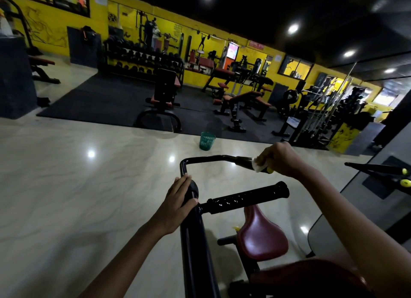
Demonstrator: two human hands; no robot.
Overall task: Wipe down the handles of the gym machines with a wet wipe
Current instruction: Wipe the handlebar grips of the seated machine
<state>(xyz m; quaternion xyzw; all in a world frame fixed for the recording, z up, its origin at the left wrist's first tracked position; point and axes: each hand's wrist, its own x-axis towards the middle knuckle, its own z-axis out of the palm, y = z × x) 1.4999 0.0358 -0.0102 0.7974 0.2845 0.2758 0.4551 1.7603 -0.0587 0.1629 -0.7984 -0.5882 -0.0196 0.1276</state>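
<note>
A black gym machine stands before me, with a thick upright post (195, 248) and a thin bent bar (204, 158) running right into a black rubber handle (243, 162) with a yellow end cap. My right hand (281, 159) is closed around that handle, pressing a white wet wipe (258, 166) against it. My left hand (178, 203) rests flat against the top of the post, fingers together and wrapped partly around it. A second, ribbed black handle (246, 197) sticks out to the right below, untouched.
A maroon seat (262, 233) sits under the handles. A green mesh bin (207, 140) stands on the shiny tiled floor ahead. Benches and a dumbbell rack (142, 61) fill the black mat beyond. Another machine's yellow-capped handles (402, 177) are at right.
</note>
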